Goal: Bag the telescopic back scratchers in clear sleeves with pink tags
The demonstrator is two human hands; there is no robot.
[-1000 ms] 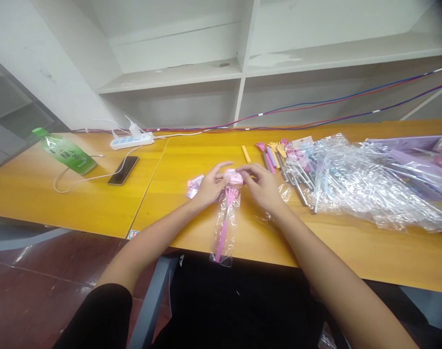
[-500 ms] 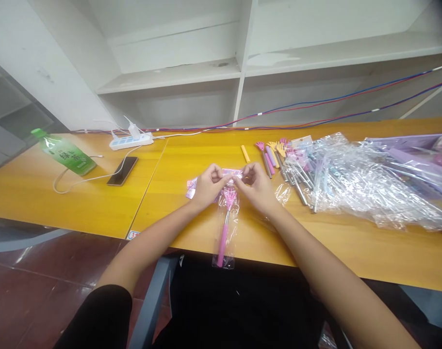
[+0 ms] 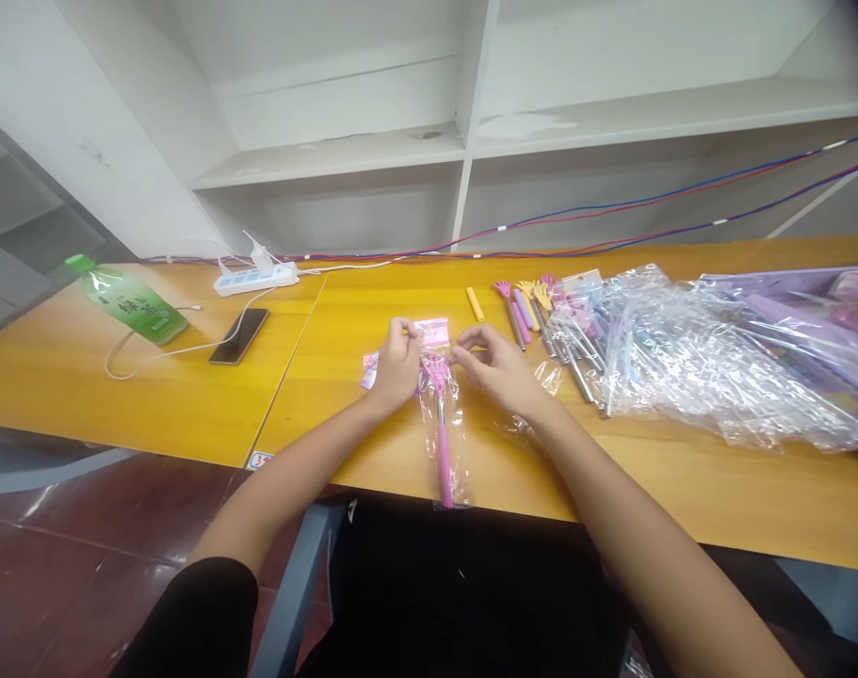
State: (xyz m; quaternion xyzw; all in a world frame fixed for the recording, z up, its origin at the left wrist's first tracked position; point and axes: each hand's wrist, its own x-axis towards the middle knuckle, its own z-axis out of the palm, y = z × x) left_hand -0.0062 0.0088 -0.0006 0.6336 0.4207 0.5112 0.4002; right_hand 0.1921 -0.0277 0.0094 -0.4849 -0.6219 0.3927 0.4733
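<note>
A pink back scratcher [image 3: 444,452] with a hand-shaped head and metal rod lies in a clear plastic bag in front of me, its handle toward the table's front edge. A pink and white card [image 3: 432,333] is at the bag's top end. My left hand [image 3: 398,363] pinches the bag's top left side beside the card. Just right of the card, my right hand [image 3: 495,365] is open, thumb and fingers apart, with nothing seen between them. More printed cards [image 3: 370,369] lie partly behind my left hand.
Unwrapped scratchers [image 3: 523,315] and a yellow handle [image 3: 475,304] lie behind my right hand. Wrapped scratchers [image 3: 711,358] are heaped at the right. Leftward are a phone [image 3: 239,336], a power strip [image 3: 255,278] and a green bottle [image 3: 132,303]. Shelves [image 3: 330,165] stand behind the table.
My right hand has let go of the card and moved slightly right, its fingers opening. The card now shows flat, and the bag's lower end has swung a little right.
</note>
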